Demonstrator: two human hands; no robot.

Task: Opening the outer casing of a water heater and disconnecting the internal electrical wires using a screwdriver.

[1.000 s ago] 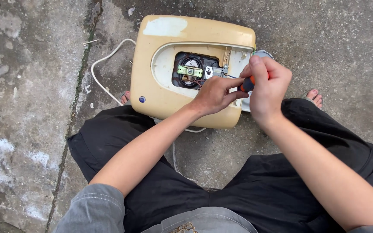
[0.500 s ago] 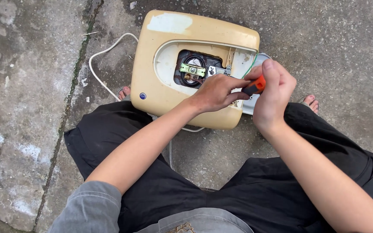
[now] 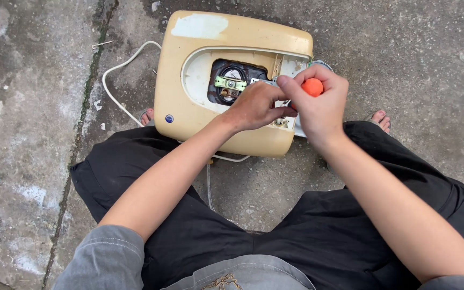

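A cream-yellow appliance housing (image 3: 189,102) lies on the concrete between my feet, its panel open on a dark round part with a green-yellow metal bracket (image 3: 230,83). My right hand (image 3: 318,104) is closed around an orange-handled screwdriver (image 3: 312,87), held upright over the opening's right side; its shaft and tip are hidden. My left hand (image 3: 256,104) rests just beside it on the housing, fingers curled against the tool's lower part and the opening's edge.
A white power cord (image 3: 115,91) loops from the housing's left side and runs under it toward my legs. I squat in black trousers, toes (image 3: 381,119) showing at right. A crack (image 3: 84,102) runs through the concrete on the left.
My right hand has turned and lifted the screwdriver, so the orange handle end now faces up. The left hand stays by the opening. The camera has come closer.
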